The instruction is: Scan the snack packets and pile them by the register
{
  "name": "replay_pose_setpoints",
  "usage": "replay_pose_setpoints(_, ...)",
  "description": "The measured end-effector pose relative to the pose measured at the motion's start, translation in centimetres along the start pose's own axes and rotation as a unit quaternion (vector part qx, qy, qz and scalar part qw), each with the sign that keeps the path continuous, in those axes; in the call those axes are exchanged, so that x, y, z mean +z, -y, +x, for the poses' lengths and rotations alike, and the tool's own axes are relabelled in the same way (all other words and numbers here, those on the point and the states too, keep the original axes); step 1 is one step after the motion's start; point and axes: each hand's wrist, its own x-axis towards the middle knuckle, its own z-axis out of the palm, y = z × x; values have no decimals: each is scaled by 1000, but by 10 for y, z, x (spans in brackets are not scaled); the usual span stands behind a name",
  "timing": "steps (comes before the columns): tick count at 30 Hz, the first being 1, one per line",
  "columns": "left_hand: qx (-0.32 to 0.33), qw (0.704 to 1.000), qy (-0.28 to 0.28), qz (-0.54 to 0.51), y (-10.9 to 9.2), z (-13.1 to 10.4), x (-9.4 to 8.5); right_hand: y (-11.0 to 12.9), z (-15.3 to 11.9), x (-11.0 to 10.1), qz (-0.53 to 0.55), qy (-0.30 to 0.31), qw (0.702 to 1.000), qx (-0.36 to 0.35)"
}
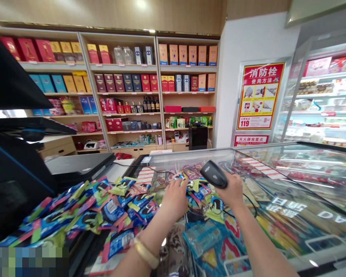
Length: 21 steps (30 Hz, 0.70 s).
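My right hand [233, 188] is wrapped round a black handheld barcode scanner [215, 174], its head tilted up and leftward above the freezer glass. A dark cable runs down from it. My left hand [175, 198], with a gold bracelet [145, 252] on the wrist, has its fingers bent over a small colourful snack packet [178, 177]; short white sticks stand up just beyond. The fingertips are partly hidden. Between and below the hands lie more blue and green packets [215, 206]. A large heap of similar packets [112, 207] spreads to the left.
Under the hands is a glass-topped chest freezer [276, 169] holding packaged goods. A dark checkout machine [14, 154] and a flat black device [80, 165] stand left. Shelves [158, 69] of boxes and bottles line the back wall, beside a red fire-hydrant poster [261, 96]. A lit display fridge [323, 92] is right.
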Motion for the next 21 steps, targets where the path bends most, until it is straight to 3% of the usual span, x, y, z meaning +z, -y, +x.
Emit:
replay_pose_setpoints(5,20,998,59,8,-12,27,17,4,0,0,13,14,1000,-3)
replay_pose_setpoints(15,20,1000,18,-2,-2,28,23,2,0,3,25,20,999,-8)
replay_pose_setpoints(18,10,993,-28,-113,2,22,22,3,0,3,28,14,999,-6)
replay_pose_setpoints(21,-24,932,-86,-350,7,13,14,4,0,1,34,10,999,-8)
